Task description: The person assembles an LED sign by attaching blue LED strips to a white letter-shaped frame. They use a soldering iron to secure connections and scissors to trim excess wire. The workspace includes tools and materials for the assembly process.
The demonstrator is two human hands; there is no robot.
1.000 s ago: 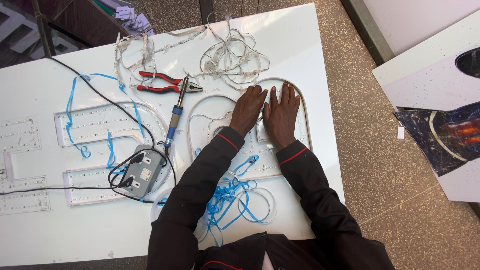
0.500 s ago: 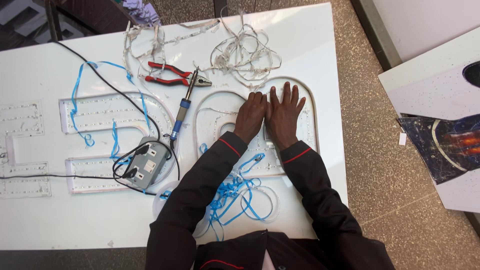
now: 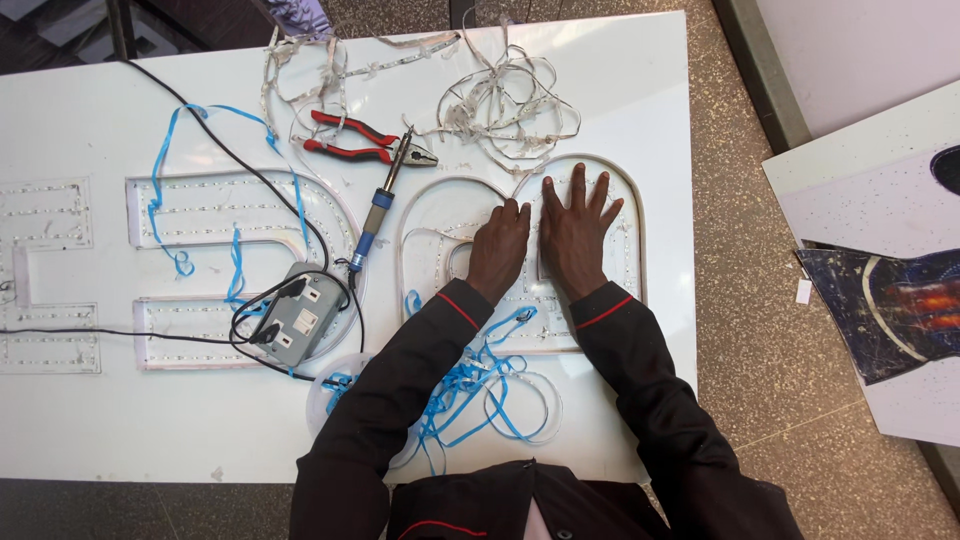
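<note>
Partly hidden: left hand [image 3: 498,249], right hand [image 3: 577,229] cover letter tray [image 3: 634,215] interior.

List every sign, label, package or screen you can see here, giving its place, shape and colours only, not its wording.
Letter sign: on the white table, under both hands; arched white channel with a translucent rim.
More sign letters: left on the table; white, angular, lined with pale strips.
Printed panel: on the floor at right; dark picture with red and blue on white board.
No screens or packages.

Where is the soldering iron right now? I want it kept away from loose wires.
In the head view, the soldering iron lies left of the left hand, its tip beside the red-handled pliers.
</note>
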